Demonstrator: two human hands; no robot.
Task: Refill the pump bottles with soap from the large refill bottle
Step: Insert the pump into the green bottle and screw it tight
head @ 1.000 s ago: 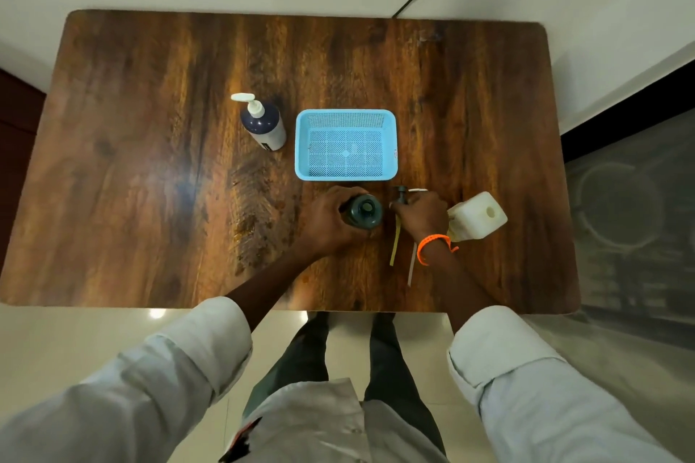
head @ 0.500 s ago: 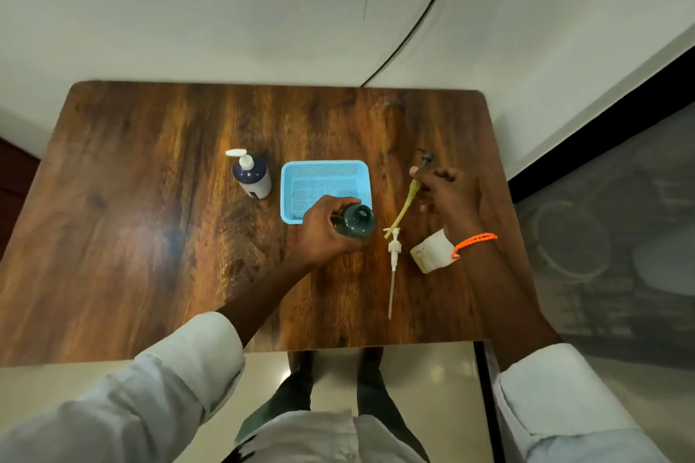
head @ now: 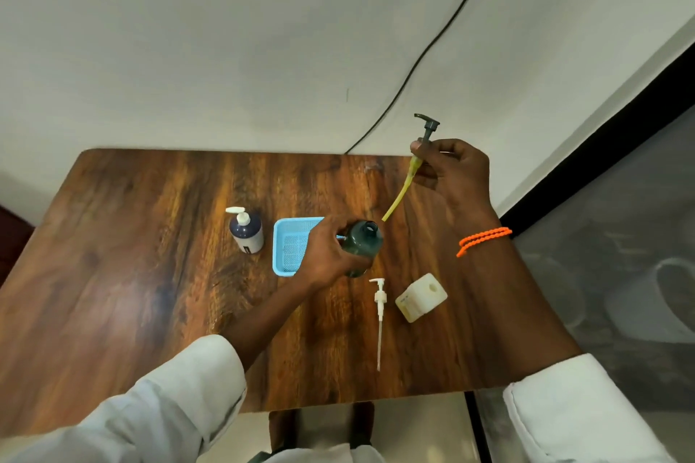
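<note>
Over on the left of the wooden surface (head: 124, 256), a dark pump bottle (head: 246, 232) with its white pump on is standing upright, just beside the blue basket (head: 287, 250). The left hand (head: 327, 252) is wrapping its grip around the green bottle (head: 361, 244), holding it with the open neck tilted up, in front of the basket's right edge. Below it, a white pump (head: 380, 316) is lying flat on the wood, tube pointing toward the person. Just right of that, the pale refill bottle (head: 421, 297) is standing uncapped. Up high, the right hand (head: 453, 171) is pinching the dark pump head (head: 427, 126), its yellowish tube (head: 400, 195) slanting down toward the green bottle's mouth.
</note>
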